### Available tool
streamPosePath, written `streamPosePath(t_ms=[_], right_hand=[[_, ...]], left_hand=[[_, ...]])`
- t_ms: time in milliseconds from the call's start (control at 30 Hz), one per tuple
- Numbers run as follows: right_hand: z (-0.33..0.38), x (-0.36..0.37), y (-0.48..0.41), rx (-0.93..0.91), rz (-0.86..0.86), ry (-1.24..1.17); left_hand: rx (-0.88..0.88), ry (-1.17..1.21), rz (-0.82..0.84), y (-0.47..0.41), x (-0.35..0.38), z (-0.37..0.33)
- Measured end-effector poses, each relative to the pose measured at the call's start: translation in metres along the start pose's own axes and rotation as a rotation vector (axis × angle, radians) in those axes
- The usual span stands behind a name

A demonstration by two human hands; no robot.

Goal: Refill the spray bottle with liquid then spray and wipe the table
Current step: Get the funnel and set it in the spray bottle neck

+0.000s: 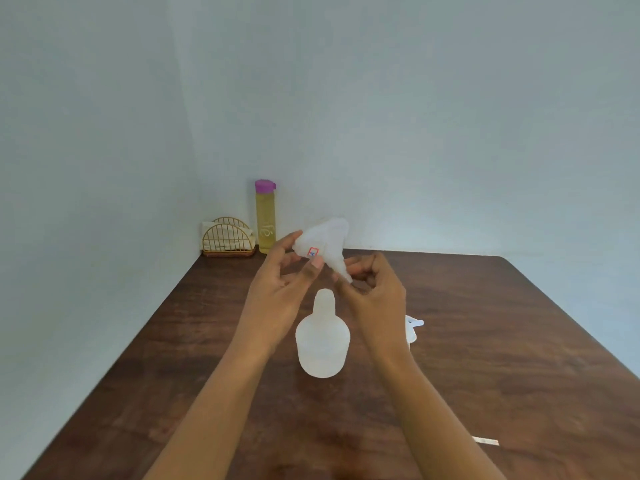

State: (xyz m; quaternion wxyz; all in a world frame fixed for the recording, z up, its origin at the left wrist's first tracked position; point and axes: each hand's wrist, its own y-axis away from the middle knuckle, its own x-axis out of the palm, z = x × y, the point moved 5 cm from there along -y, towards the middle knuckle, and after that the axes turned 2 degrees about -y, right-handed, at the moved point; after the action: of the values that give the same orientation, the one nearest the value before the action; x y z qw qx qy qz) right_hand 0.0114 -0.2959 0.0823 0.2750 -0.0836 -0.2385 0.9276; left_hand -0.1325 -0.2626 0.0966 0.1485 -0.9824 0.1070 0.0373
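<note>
Pinching funnel [327, 237], left hand [277, 292] and right hand [375, 292] over spray bottle [322, 344]; yellow bottle [265, 220] behind

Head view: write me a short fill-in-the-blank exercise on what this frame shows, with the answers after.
1. The left hand and the right hand together hold a white ____ above the spray bottle.
2. The purple-capped bottle at the back holds ____ liquid.
3. As seen in the picture, the wire holder stands to that bottle's ____.

Missing words: funnel; yellow; left.
</note>
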Motion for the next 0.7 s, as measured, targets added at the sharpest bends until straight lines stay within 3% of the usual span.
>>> streamPosePath(t_ms=[133, 200, 267, 333, 467, 533, 700], right_hand=[[0.015, 0.015, 0.018, -0.304, 0.084, 0.202], [0.018, 0.019, 0.023, -0.348, 0.174, 0.253], [0.019, 0.011, 0.017, -0.231, 0.180, 0.160], [0.015, -0.002, 0.003, 0.028, 0.168, -0.088], [0.016, 0.003, -0.018, 0.345, 0.484, -0.485], [0.022, 0.007, -0.024, 0.365, 0.544, -0.568], [0.015, 0.001, -0.035, 0.320, 0.448, -0.502]], left_hand=[[0.001, 0.180, -0.078, 0.003, 0.007, -0.002], [0.015, 0.198, -0.135, 0.001, 0.004, -0.002], [0.006, 0.232, -0.141, -0.003, 0.000, 0.000], [-0.001, 0.269, -0.095, -0.008, -0.002, 0.000], [0.020, 0.244, 0.085, -0.015, 0.006, -0.002], [0.029, 0.197, 0.145, -0.018, 0.008, -0.004], [0.052, 0.095, 0.178, -0.026, -0.003, -0.006]])
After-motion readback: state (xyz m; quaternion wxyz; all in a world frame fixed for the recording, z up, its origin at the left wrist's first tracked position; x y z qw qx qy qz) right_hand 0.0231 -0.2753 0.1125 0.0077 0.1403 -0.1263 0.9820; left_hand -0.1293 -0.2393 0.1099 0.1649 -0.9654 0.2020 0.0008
